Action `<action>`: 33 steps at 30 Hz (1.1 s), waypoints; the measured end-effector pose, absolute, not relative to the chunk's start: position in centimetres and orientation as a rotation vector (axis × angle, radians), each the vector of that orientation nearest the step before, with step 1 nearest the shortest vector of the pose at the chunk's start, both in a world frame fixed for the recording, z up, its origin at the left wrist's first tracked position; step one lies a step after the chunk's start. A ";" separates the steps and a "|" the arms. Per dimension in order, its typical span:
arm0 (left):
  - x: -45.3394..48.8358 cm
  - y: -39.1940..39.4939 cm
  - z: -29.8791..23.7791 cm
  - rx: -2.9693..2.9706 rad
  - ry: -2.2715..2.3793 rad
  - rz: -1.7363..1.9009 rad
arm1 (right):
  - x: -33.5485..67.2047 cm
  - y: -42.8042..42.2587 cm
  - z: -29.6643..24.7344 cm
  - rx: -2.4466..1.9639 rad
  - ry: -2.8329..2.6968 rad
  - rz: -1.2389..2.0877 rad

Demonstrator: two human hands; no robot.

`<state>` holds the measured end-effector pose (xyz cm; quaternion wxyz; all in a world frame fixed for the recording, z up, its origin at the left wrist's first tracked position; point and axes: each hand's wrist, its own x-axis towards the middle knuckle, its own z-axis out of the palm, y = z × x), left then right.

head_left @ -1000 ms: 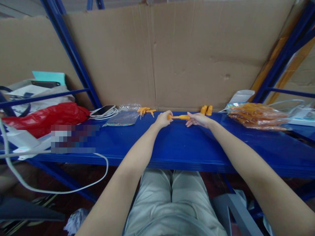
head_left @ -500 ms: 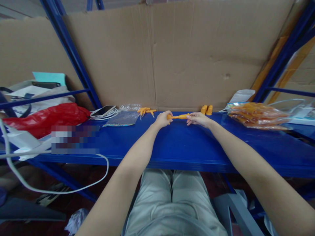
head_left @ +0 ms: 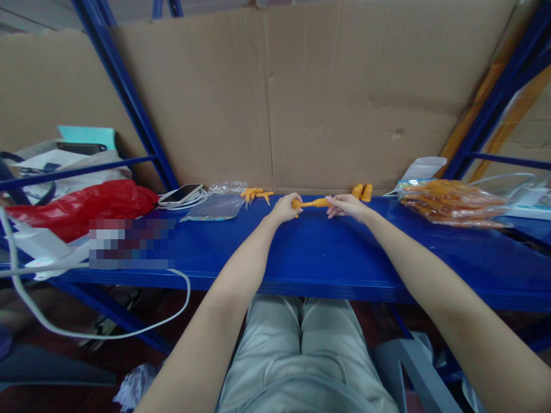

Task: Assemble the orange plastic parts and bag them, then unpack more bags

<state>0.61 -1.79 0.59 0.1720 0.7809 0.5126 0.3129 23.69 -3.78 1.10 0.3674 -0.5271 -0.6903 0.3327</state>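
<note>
Both my hands hold one small orange plastic piece [head_left: 313, 203] just above the blue shelf [head_left: 310, 252], near its back edge. My left hand [head_left: 284, 209] is closed on the piece's left end. My right hand [head_left: 346, 207] pinches its right end. Two short orange caps [head_left: 361, 191] stand just behind my right hand. A few small orange parts with screw-like tips [head_left: 255, 195] lie to the left of my left hand.
A clear bag of orange parts [head_left: 451, 203] lies at the right. A phone on a coiled white cable [head_left: 179, 195], a clear plastic bag [head_left: 217, 205] and a red bag [head_left: 81, 206] sit at the left. Cardboard [head_left: 301, 97] backs the shelf. A white cable [head_left: 103, 332] hangs off the front.
Both hands and the orange piece have lifted very slightly towards the back of the shelf. Nothing else has moved.
</note>
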 end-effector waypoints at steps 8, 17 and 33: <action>0.4 -1.6 0.3 2.170 1.360 0.918 | 22.5 -4.3 1.6 -1.354 -2.340 -0.213; 1.3 -1.4 0.2 2.117 1.218 0.941 | 19.0 -7.1 2.9 -1.838 -2.304 -0.702; 1.5 -1.6 0.3 2.210 1.255 0.912 | 18.0 -7.2 2.8 -1.892 -2.369 -0.853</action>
